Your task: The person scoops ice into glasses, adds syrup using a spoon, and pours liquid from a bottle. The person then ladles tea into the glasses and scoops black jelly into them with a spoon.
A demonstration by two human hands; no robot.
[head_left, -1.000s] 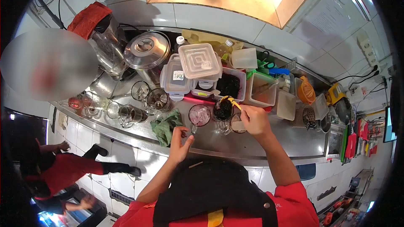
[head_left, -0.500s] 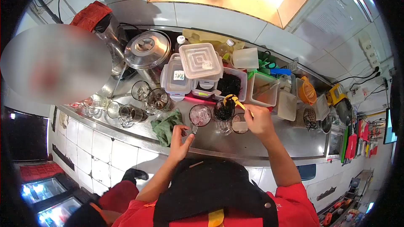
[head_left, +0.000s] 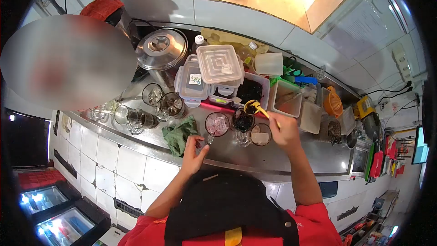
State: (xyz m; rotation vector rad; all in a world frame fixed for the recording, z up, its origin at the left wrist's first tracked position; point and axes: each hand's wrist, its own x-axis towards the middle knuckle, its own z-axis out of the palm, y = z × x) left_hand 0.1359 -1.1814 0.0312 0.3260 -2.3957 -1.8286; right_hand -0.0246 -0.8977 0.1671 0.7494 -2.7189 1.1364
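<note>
My right hand (head_left: 285, 131) grips a yellow spoon (head_left: 259, 108), its bowl at the far rim of a glass mug holding dark, black jelly-like pieces (head_left: 242, 120). Right of that mug stands a glass with pale ice (head_left: 260, 135). My left hand (head_left: 195, 151) has thumb and fingers apart beside the handle of a glass mug with ice and pinkish contents (head_left: 216, 125). A green cloth (head_left: 178, 135) lies left of that hand. Behind the mugs sits a plastic tub of black jelly-like pieces (head_left: 251, 90).
Several glass mugs (head_left: 172, 105) stand on the left of the steel counter (head_left: 296, 157). A lidded steel pot (head_left: 162, 50) and stacked lidded containers (head_left: 220, 64) line the back. Tubs and an orange strainer (head_left: 333, 102) are on the right. Another person, blurred, is at the left.
My right hand has shifted slightly right, and the spoon stays by the dark-filled mug. My left hand keeps its place. The other person's leg at lower left has gone from view.
</note>
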